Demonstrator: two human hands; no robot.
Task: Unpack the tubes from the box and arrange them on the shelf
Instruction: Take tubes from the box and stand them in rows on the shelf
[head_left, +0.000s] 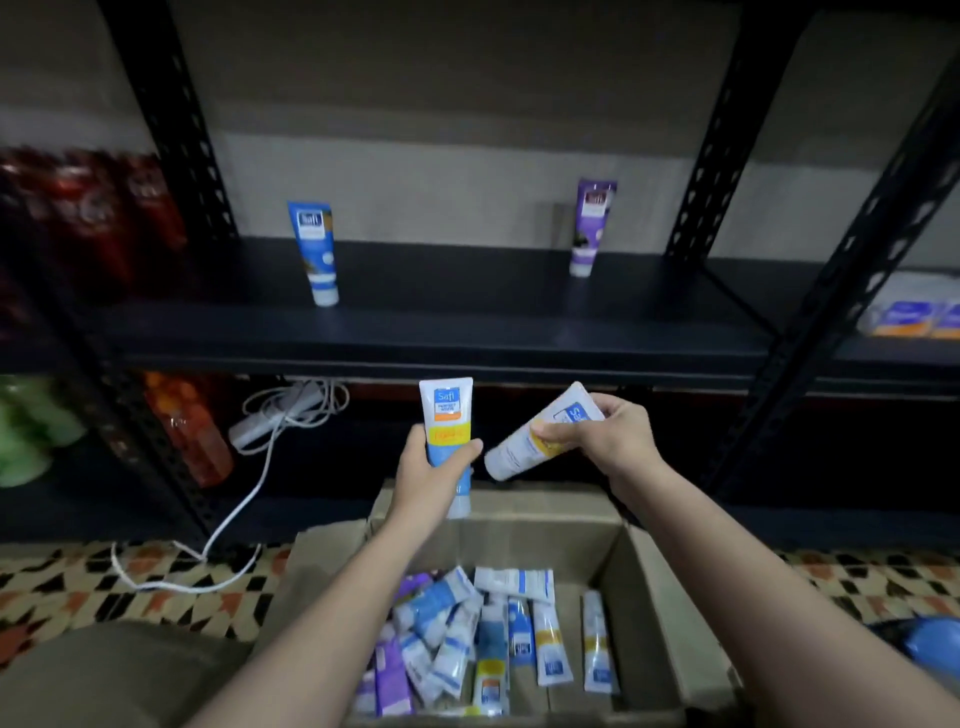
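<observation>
My left hand (426, 467) grips a white and blue tube with a yellow band (447, 410), held upright above the open cardboard box (644, 613). My right hand (608, 436) holds a second white tube (514, 452), tilted with its cap end down to the left. The two tubes are a little apart. In the box lie several more tubes (483, 644), white, blue and purple. On the dark shelf (447, 322) stand a blue tube (314, 249) at the left and a purple tube (592, 223) at the right, cap down.
Black slotted uprights (171, 119) frame the shelf. Red bottles (93, 218) fill the bay to the left, flat packs (914, 317) the bay to the right. A white power strip with cable (275, 421) lies on the lower shelf. Patterned floor surrounds the box.
</observation>
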